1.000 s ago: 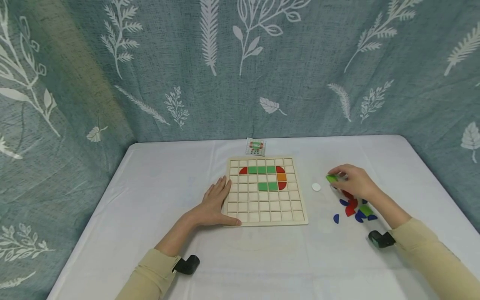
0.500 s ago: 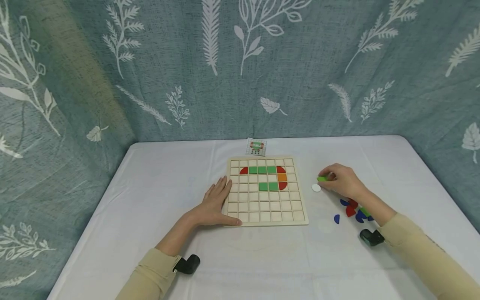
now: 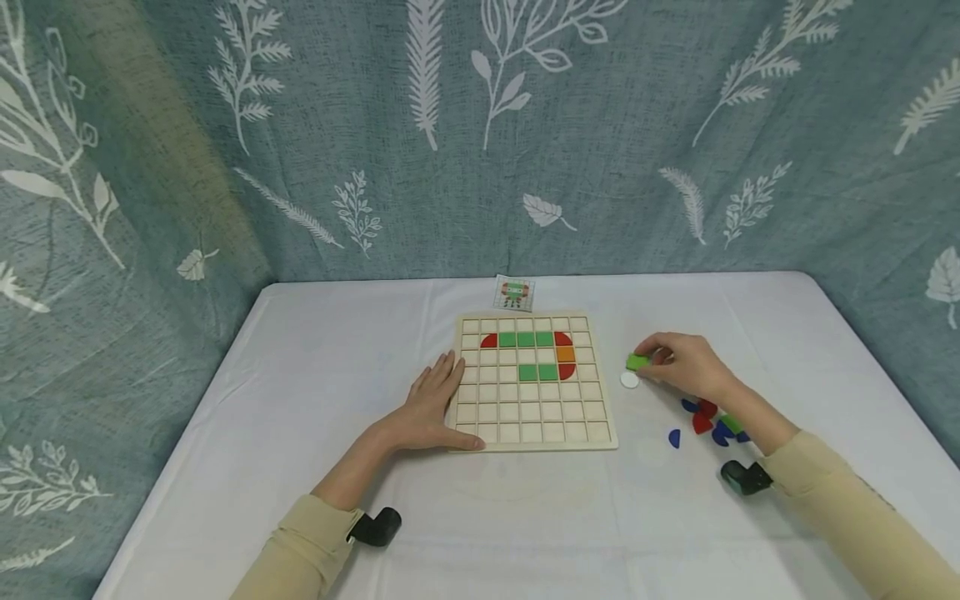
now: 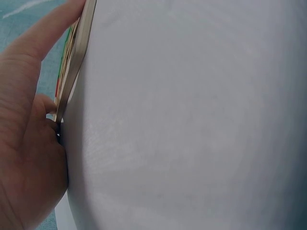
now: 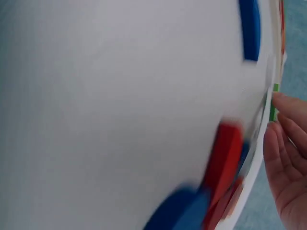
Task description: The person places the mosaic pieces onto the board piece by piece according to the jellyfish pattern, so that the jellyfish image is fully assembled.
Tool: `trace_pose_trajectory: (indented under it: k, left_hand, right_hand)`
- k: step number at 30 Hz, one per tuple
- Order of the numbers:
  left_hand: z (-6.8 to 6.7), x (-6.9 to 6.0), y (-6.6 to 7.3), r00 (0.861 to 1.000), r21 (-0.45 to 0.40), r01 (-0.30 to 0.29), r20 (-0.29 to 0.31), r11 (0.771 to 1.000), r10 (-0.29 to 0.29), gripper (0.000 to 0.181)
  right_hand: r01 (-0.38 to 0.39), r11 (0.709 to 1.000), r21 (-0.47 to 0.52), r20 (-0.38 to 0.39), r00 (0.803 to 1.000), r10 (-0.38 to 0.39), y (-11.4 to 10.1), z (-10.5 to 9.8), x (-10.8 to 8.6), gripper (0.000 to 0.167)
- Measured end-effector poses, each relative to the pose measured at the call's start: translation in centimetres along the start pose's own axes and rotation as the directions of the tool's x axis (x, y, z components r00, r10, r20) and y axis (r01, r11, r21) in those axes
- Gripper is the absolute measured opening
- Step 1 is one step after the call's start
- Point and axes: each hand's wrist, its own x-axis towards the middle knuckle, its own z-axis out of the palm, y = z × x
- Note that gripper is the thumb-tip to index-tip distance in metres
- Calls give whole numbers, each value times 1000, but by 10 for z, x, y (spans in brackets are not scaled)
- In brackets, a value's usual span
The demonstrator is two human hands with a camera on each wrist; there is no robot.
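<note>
1. The right grip (image 3: 686, 364) is nearly closed. Its thumb and fingers pinch a green block (image 3: 637, 362). I can't tell if more than one block is in there.
2. The green block is to the right of the board (image 3: 547, 446), near a white round piece (image 3: 629, 380). I can't tell if it touches the table (image 3: 337, 333).
3. The left grip (image 3: 423, 414) is spread wide, fingers on the board's left edge, thumb on its front edge. It seems to hold the board steady.
4. My guess: this step is getting another green block, to copy the little card (image 3: 514, 293).
5. Next, the block likely needs to go left into a bare square, maybe beside the lower green blocks (image 3: 529, 372), lying flat.
</note>
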Motion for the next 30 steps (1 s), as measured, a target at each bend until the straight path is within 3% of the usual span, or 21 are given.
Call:
trace_pose_trajectory:
  k: [4, 8, 16, 25, 30]
  left_hand:
    - [0, 0, -1, 1000, -2, 6, 3, 1000, -6, 128]
    - [-1, -1, 0, 1000, 1, 16, 4, 1000, -16, 128]
    - [0, 0, 1, 1000, -1, 6, 5, 1000, -6, 126]
    - [0, 0, 2, 1000, 12, 7, 6, 1000, -7, 125]
    - [0, -1, 1, 1000, 3, 3, 4, 1000, -3, 125]
  right_hand:
    - [44, 998, 47, -23, 999, -43, -17, 11, 10, 24]
    - [119, 985, 124, 26, 992, -123, -46, 29, 26, 20]
    - [308, 942, 133, 134, 936, -325, -96, 65, 56, 7]
    - [373, 925, 67, 154, 912, -379, -111, 80, 69, 4]
    - [430, 900, 74, 158, 886, -436, -111, 80, 67, 7]
